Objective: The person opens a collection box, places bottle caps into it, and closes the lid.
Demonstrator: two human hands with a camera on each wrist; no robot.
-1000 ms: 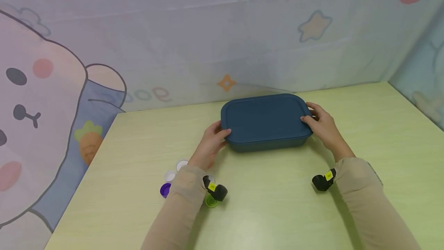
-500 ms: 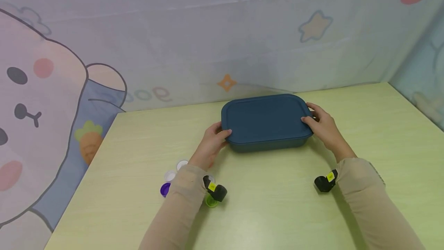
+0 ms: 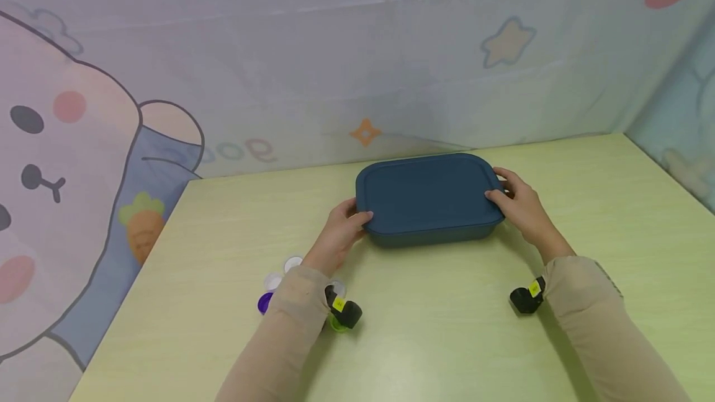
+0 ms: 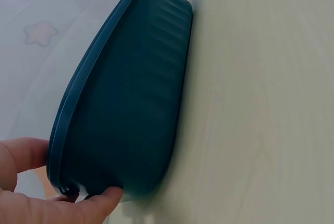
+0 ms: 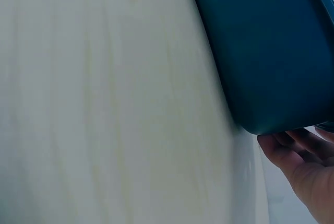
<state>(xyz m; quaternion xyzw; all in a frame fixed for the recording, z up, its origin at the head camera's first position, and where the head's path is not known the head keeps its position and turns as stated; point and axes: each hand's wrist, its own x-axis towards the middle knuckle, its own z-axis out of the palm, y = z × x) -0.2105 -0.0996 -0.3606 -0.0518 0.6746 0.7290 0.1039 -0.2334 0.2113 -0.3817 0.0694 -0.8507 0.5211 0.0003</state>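
Observation:
A dark blue lidded storage box (image 3: 430,197) sits near the back of the table, its long side facing me. My left hand (image 3: 339,231) grips its left end, with the thumb over the lid's edge and the fingers under the rim. On the opposite end my right hand (image 3: 521,206) holds on in the same way, thumb on top of the lid. In the left wrist view the box's side wall (image 4: 125,88) and the fingers at its corner show close up. The right wrist view has the right fingers curled at the box's lower corner (image 5: 255,125).
Several small round caps lie around the left forearm, partly hidden by it: a purple one (image 3: 265,303), a white one (image 3: 293,263) and a green one (image 3: 338,323) among them. A printed cloth (image 3: 313,67) hangs behind the pale wooden table (image 3: 436,321).
The box and both hands keep almost the same place, shifting only very slightly toward me. The right wrist has drifted a little to the right.

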